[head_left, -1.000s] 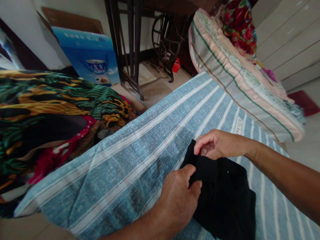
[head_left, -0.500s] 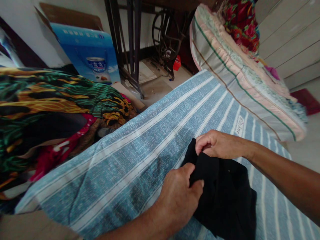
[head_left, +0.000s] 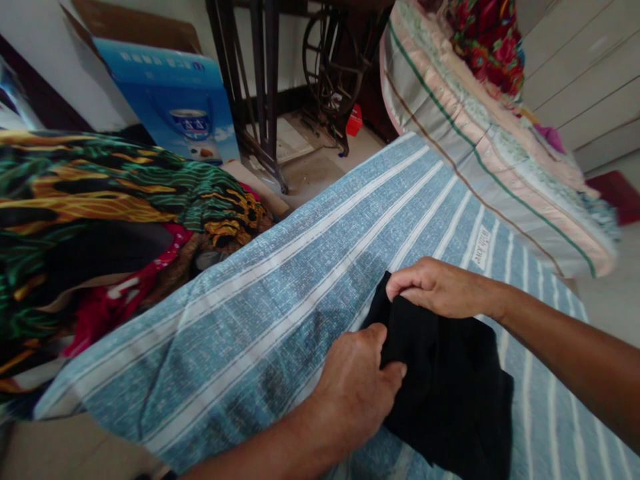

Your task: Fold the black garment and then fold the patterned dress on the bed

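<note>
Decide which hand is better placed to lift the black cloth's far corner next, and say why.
Probably the right hand: it grips the black cloth right beside that corner. The left hand touches the left edge nearer the camera, so it would likely have to reach farther.

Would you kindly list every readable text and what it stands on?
"With love": white label on the striped cloth.
Blue box: white characters along its top, too blurred to read.
Can pictured on that box: marks too blurred to read.
Red cloth: white marks, perhaps lettering, unreadable.
</note>
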The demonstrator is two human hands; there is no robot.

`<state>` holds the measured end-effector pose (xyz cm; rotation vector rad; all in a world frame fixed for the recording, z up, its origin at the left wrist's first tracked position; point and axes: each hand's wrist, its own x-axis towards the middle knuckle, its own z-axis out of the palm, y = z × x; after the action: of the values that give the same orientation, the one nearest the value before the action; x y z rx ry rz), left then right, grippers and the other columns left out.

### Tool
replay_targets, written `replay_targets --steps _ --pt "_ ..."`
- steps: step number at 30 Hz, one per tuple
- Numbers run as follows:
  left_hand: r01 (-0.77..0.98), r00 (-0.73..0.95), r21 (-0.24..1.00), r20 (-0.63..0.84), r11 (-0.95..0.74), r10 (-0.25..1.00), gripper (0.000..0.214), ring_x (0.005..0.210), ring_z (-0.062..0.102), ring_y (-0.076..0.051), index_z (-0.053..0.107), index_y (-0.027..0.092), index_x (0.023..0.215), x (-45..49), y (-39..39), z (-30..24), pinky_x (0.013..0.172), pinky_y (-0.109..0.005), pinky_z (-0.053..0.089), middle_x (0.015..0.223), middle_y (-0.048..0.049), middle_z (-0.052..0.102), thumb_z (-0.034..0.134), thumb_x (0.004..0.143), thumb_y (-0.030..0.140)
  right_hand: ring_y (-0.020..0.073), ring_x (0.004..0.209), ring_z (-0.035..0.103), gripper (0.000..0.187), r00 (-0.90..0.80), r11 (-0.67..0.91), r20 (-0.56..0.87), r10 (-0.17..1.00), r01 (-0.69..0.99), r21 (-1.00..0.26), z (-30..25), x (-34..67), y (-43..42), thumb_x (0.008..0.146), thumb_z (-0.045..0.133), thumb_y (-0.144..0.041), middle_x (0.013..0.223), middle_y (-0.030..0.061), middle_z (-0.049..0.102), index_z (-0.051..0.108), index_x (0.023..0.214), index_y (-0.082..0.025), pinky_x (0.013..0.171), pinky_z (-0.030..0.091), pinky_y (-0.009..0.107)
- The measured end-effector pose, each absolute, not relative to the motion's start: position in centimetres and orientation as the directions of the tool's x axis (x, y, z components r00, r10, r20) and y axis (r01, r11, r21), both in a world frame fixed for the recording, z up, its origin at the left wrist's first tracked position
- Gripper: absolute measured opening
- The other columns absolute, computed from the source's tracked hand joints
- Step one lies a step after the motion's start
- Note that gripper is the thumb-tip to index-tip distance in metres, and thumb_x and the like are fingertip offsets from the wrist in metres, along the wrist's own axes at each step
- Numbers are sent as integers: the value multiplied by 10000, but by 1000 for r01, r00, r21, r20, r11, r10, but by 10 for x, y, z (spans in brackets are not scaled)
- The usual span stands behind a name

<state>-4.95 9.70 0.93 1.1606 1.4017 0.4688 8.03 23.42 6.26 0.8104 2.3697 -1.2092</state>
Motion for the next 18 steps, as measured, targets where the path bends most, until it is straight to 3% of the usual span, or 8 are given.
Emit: replay_targets --steps 6,10,13,18 --pt "398 232 831 -501 389 833 156 533 458 -127 482 187 607 -52 99 8 498 -249 263 540 29 476 584 698 262 94 624 529 243 -852 651 -405 333 518 -555 59 88 229 771 398 -54 683 -24 562 586 855 -183 605 359 199" --pt "421 241 838 -473 348 847 143 538 472 -131 505 184 621 -51 98 5 499 -250 265 553 21 494 566 715 274 97 638 537 251 -875 684 -322 362 484 -546 57 92 226 779 394 -58 694 -19 571 591 865 -188 615 362 200" --pt "432 238 833 -475 345 847 153 532 461 -124 499 183 611 -50 99 4 491 -246 257 550 22 492 575 703 279 97 634 538 243 -852 634 -340 399 524 -569 56 93 227 775 401 -73 690 -22 582 604 844 -186 619 375 201" --pt "387 233 844 -479 371 846 132 523 443 -111 492 182 621 -50 101 4 481 -236 259 560 32 477 564 696 264 102 667 545 203 -765 418 -518 383 644 -641 58 91 230 757 482 -129 745 -19 616 639 876 -180 617 402 202"
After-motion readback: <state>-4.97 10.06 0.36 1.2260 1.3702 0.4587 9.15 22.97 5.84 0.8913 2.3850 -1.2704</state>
